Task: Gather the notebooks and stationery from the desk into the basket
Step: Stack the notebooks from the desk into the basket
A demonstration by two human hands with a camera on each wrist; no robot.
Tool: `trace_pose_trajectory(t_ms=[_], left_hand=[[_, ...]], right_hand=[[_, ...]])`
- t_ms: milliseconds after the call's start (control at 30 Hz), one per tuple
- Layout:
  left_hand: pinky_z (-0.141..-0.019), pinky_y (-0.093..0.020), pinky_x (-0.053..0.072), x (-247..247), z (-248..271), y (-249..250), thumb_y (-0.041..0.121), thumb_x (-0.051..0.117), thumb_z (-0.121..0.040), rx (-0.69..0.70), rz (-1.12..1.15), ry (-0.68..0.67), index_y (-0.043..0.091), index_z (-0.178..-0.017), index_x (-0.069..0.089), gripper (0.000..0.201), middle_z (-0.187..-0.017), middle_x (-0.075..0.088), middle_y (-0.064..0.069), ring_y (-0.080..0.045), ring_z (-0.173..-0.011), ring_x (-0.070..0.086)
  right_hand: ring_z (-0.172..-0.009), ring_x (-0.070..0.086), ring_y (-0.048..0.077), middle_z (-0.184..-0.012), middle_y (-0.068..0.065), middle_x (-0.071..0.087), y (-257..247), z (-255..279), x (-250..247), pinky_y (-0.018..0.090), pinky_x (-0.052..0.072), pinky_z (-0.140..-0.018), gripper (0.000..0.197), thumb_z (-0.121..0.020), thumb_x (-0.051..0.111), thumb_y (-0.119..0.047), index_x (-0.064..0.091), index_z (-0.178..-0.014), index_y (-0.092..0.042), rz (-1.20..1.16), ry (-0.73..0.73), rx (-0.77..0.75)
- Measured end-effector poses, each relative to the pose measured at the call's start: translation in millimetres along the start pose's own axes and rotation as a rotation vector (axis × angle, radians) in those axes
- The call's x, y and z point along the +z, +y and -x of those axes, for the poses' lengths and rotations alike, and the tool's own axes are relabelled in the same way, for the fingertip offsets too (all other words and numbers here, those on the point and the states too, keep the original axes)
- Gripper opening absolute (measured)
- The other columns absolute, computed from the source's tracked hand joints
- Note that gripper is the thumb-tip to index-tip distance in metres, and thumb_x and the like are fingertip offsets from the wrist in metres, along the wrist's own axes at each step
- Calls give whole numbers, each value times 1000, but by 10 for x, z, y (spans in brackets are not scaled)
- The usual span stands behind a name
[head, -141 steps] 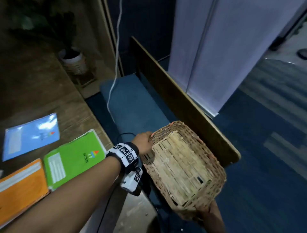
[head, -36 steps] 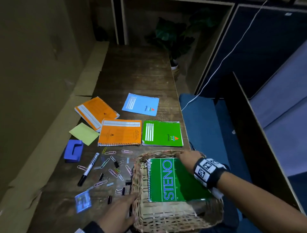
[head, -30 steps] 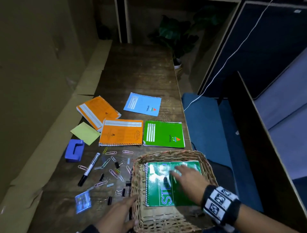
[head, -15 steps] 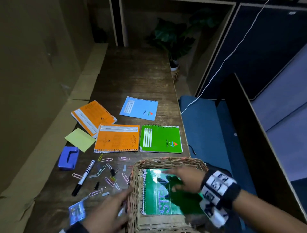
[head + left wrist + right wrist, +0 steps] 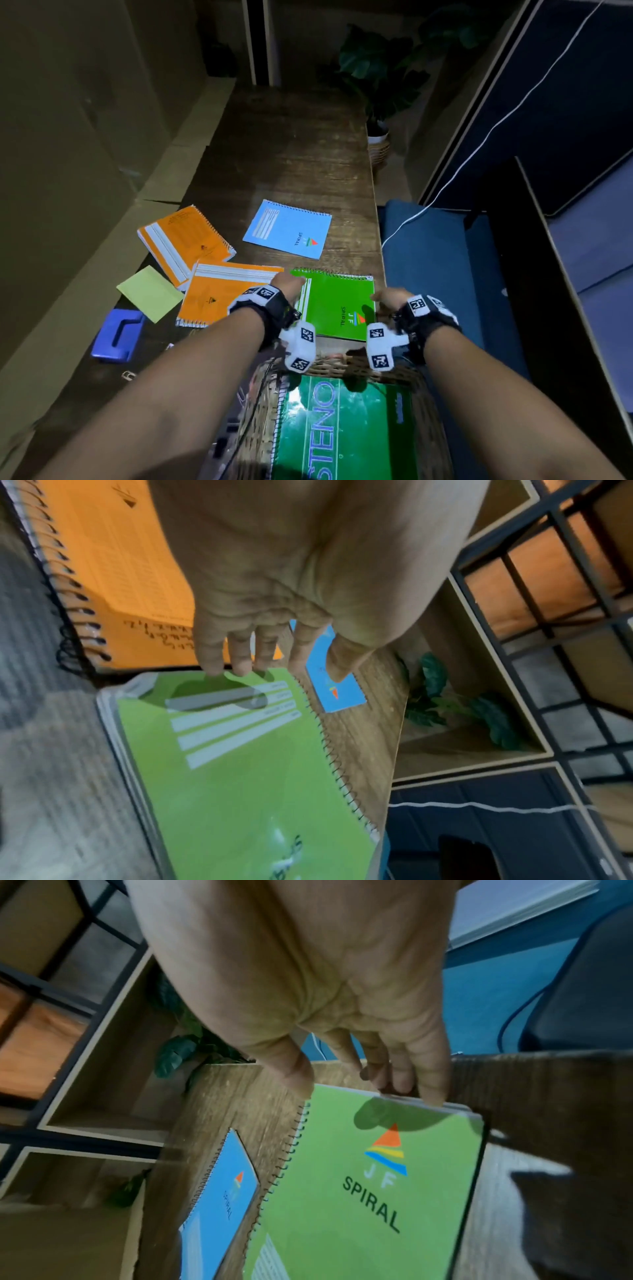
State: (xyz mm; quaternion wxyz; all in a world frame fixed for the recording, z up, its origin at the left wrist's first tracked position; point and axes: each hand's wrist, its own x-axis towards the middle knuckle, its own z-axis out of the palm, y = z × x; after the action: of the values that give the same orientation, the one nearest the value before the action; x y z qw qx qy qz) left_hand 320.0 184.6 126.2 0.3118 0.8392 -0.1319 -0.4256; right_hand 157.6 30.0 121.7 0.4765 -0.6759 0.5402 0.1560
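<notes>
Touches opposite edges of green notebook point(image 5: 337, 305) with left hand point(image 5: 287, 282) and right hand point(image 5: 390, 299), fingers point(image 5: 212, 658) extended, clasping nothing, blue notebook point(image 5: 287, 228) beyond fingertips.

Office workstation. A long wooden desk point(image 5: 294, 164) carries paper stationery: two orange spiral notebooks point(image 5: 185, 240), a blue spiral notebook point(image 5: 287, 229), a green spiral notebook point(image 5: 339, 301), a yellow-green sticky pad point(image 5: 149, 293), a blue hole punch point(image 5: 116, 334) and a paper clip point(image 5: 128, 376). A green steno pad point(image 5: 342, 428) lies in a wicker basket point(image 5: 342, 370). Dark blue partition panels point(image 5: 548, 102) flank the desk, above blue carpet point(image 5: 428, 260). A potted plant point(image 5: 376, 68) and open cubby shelving point(image 5: 479, 723) stand at the far end, and a white cable point(image 5: 496, 126) hangs along the panel.
</notes>
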Motion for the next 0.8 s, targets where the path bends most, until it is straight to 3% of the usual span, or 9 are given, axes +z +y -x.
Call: trace_pose_trajectory(t_ms=[67, 167, 300, 367, 467, 567, 633, 700, 800], left_hand=[[-47, -24, 42, 92, -44, 8, 25, 46, -96, -23, -33, -6, -7, -139, 30, 56, -82, 55, -11, -20, -59, 46], [-60, -35, 49, 148, -97, -9, 23, 49, -95, -50, -13, 42, -4, -143, 23, 61, -99, 63, -22, -28, -72, 58], [-48, -28, 35, 125, -125, -25, 10, 49, -92, -107, -81, 122, 1, -117, 46, 26, -65, 46, -10, -18, -54, 43], [-56, -32, 44, 84, -96, -31, 9, 48, -92, -78, -156, 108, 1, -103, 53, 15, -75, 56, -17, -27, -67, 56], [-82, -39, 45, 13, 20, 39, 7, 45, -93, 23, -167, 82, -4, -118, 55, 29, -120, 58, -23, -35, -105, 57], [-82, -32, 40, -187, 320, 143, 12, 46, -95, 226, 37, 128, 2, -124, 50, 31, -116, 58, -11, -28, -104, 56], [-74, -32, 40, -338, 616, 166, 18, 50, -94, 377, 89, 129, 4, -118, 53, 28, -92, 53, -2, -21, -82, 52], [-59, -28, 37, -422, 982, 75, 19, 54, -93, 495, 86, 64, 16, -91, 58, 5, -68, 49, 3, -12, -60, 47], [-53, -20, 37, -267, 1428, -301, 21, 54, -93, 510, -144, -45, 26, -88, 53, 7, -65, 54, 8, -4, -57, 48]], right_hand=[[-45, 56, 14, -67, 2, 45, 9, -65, 50, 23, 40, -53, 30, -92, 51, -19, 43, -63, -17, -71, -35, 22], [-52, 45, 19, -61, 5, 44, 11, -88, 86, 27, 36, -48, 33, -90, 53, -19, 43, -60, -13, -115, -15, 59], [-27, 45, 16, -32, 2, 47, 0, 6, 77, 14, 29, -30, 34, -87, 60, -19, 48, -57, -9, -123, 10, 84], [-20, 42, 14, -25, 2, 46, 13, 59, 60, 8, 25, -26, 31, -86, 64, -18, 52, -61, -5, -113, 5, 84], [-42, 57, 20, -49, 10, 60, -73, 220, 33, 15, 38, -32, 25, -89, 61, -22, 57, -72, -3, -82, 49, 50], [-85, 68, 28, -100, 23, 69, -105, 361, -26, 35, 57, -81, 10, -89, 58, -12, 64, -90, -5, -172, 63, -131], [-67, 66, 21, -91, 21, 66, -21, 631, -142, 39, 58, -72, 16, -86, 59, -1, 59, -75, -13, -349, 120, -253], [-52, 60, 5, -75, 9, 59, 160, 1019, -195, 23, 53, -52, 22, -85, 59, 6, 54, -77, -15, -339, 129, -349], [-67, 65, 4, -81, 1, 65, 628, 1479, -52, 21, 50, -63, 26, -79, 68, 1, 59, -102, -7, 21, 167, -406]])
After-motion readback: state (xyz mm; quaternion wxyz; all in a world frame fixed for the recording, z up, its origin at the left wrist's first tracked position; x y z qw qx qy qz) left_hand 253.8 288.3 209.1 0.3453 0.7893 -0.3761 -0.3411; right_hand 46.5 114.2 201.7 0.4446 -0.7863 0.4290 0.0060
